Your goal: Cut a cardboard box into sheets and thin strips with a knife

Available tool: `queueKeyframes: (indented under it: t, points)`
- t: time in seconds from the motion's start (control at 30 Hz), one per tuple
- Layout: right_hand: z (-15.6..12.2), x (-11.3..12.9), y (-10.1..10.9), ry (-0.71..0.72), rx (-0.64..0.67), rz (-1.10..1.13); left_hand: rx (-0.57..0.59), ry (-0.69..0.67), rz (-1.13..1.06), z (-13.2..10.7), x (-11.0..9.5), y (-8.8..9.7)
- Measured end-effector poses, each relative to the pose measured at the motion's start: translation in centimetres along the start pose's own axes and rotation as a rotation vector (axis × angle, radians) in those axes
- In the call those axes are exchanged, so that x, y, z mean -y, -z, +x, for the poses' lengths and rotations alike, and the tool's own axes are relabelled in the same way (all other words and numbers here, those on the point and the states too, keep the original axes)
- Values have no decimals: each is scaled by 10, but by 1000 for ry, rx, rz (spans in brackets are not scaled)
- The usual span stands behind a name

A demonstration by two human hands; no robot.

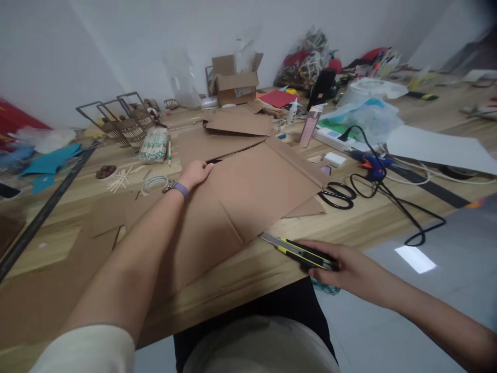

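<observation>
Holding a black-and-yellow cutter, the right hand flanks flat brown cardboard, seemingly undivided, the left hand touching it, grip unclear.

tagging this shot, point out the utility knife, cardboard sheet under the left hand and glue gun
Utility knife [301, 252], head view, handle
Cardboard sheet [252, 189], head view, upper face
Glue gun [375, 169], head view, blue body

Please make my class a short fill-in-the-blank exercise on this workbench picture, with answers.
1. The utility knife in the right grip is black and ____.
2. The left grip is on a brown sheet of ____.
3. Two black loop handles beside that sheet belong to ____.

Missing words: yellow; cardboard; scissors.
</observation>
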State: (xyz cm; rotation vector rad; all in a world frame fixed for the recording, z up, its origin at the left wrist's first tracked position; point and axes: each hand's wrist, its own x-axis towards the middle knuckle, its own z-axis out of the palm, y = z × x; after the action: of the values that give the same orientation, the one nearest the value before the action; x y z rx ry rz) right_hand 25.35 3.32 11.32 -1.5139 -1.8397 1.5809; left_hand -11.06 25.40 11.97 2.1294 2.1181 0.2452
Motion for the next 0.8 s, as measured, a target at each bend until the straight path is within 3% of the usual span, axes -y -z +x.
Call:
queueKeyframes:
  t: [0.13,0.3,0.57,0.8]
  points:
    - [2,8,-1,91,22,-105,4,-2,-42,4,3,-2]
    - [7,10,-2,205,-14,-195,-54,7,-106,5,14,10]
    - [33,26,0,583,-99,-326,-167,40,-196,-2,24,30]
    - [44,50,20,609,-65,-433,-147,76,-187,4,27,33]
